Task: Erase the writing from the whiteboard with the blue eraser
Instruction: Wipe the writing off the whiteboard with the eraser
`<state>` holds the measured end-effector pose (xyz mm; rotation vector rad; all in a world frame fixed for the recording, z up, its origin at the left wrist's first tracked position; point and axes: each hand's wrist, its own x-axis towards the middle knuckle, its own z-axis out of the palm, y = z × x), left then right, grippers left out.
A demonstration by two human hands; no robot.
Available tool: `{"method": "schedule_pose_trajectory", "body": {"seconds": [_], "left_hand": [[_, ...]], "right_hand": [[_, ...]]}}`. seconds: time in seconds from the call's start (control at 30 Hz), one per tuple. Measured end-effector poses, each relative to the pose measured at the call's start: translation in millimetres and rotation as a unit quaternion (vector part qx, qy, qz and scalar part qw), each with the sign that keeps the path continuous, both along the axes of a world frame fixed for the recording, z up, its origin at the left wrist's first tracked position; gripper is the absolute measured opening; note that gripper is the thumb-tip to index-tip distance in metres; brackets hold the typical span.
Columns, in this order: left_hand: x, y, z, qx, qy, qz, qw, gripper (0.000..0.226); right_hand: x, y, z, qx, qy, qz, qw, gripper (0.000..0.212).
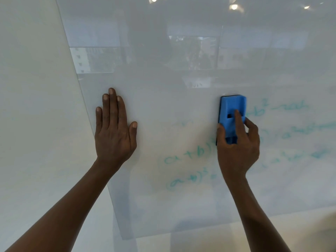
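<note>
1. Right hand [238, 142] grips the blue eraser [231, 115], pressed upright against the whiteboard [163, 88] among faint teal writing [185, 158].
2. Left hand [114, 130] lies flat, fingers straight, on the whiteboard's left edge.

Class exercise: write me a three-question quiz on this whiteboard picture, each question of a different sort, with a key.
1. True or false: the left hand lies flat on the whiteboard.
2. The right hand grips: A a marker, B the eraser, C a cloth?
3. Fill in: the writing is ____ in colour.

Key: 1 true; 2 B; 3 teal.
</note>
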<state>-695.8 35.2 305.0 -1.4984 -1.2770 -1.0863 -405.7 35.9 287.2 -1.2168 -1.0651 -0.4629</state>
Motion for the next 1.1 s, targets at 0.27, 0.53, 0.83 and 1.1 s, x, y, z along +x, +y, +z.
{"method": "schedule_pose_trajectory", "body": {"seconds": [0.27, 0.53, 0.83, 1.1], "left_hand": [[1, 1, -1, 0.008, 0.005, -0.007, 1.0, 0.066], [0, 1, -1, 0.013, 0.007, -0.005, 1.0, 0.066], [0, 2, -1, 0.002, -0.002, -0.013, 1.0, 0.069], [1, 2, -1, -0.005, -0.009, -0.003, 1.0, 0.069]], "right_hand": [[-22, 0, 7, -0.005, 0.173, 0.049, 0.984, 0.047], [-84, -15, 3, -0.011, 0.089, 0.065, 0.994, 0.046], [-131, -33, -17, -0.019, -0.093, 0.141, 0.985, 0.043], [-130, -35, -48, -0.062, -0.2, 0.158, 0.965, 0.042]]}}
